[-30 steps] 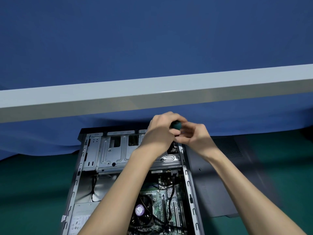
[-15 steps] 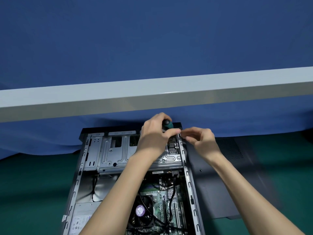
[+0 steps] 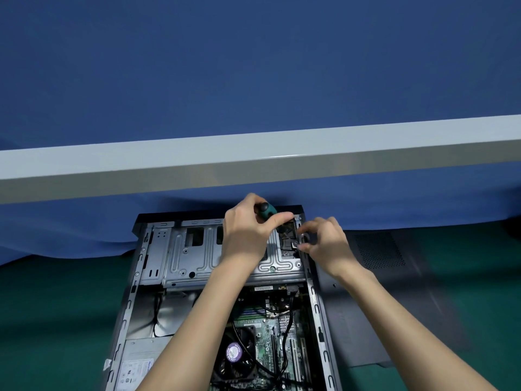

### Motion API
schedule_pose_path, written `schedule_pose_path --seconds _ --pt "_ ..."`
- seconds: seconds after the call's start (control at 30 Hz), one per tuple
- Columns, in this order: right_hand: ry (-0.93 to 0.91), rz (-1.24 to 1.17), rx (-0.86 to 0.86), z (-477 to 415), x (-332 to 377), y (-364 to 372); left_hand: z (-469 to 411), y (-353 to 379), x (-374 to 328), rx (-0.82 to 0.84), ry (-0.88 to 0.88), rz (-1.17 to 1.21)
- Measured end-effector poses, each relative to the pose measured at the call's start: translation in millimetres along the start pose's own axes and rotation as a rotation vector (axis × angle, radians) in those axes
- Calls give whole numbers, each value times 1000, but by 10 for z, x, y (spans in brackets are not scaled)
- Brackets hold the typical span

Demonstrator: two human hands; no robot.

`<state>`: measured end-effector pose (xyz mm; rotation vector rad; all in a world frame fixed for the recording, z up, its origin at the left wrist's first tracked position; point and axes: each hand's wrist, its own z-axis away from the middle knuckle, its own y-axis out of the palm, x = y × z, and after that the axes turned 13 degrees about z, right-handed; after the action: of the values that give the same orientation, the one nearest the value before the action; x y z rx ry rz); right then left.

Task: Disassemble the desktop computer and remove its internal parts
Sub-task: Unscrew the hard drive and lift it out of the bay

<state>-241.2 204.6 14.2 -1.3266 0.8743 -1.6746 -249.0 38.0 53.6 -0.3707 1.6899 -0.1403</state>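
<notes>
**Screwdriver at the case's far corner**

The case [image 3: 316,307] lies open on the green bench [image 3: 56,306], with its fan [image 3: 234,353] exposed. The left hand [image 3: 248,235] grips a green-handled screwdriver [image 3: 267,209] over the far right corner of the drive cage [image 3: 191,252]. The right hand [image 3: 327,245], fingers curled, is at the case's right rail. I cannot tell whether it pinches anything.

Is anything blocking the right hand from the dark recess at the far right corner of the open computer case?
Nothing visible does. The right hand reaches the dark recess edge with curled fingers; the left hand grips the teal-and-black screwdriver left of it, over the silver metal drive cage, not across the path.
</notes>
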Motion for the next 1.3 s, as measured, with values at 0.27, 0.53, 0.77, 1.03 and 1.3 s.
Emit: schedule_pose_path --seconds 0.27,0.53,0.77,1.03,1.3 --pt "-97 360 -74 25 112 169 69 -154 230 -205 -47 35" --pt "-154 645 -83 14 347 200 203 -310 492 -350 -274 327" --pt "-246 785 -55 10 398 240 263 -318 609 -386 -354 462" --pt "-153 393 3 -132 330 -8 318 -270 747 -369 -413 536" --pt "402 -100 -22 18 -757 325 358 -228 891 -355 -417 530"
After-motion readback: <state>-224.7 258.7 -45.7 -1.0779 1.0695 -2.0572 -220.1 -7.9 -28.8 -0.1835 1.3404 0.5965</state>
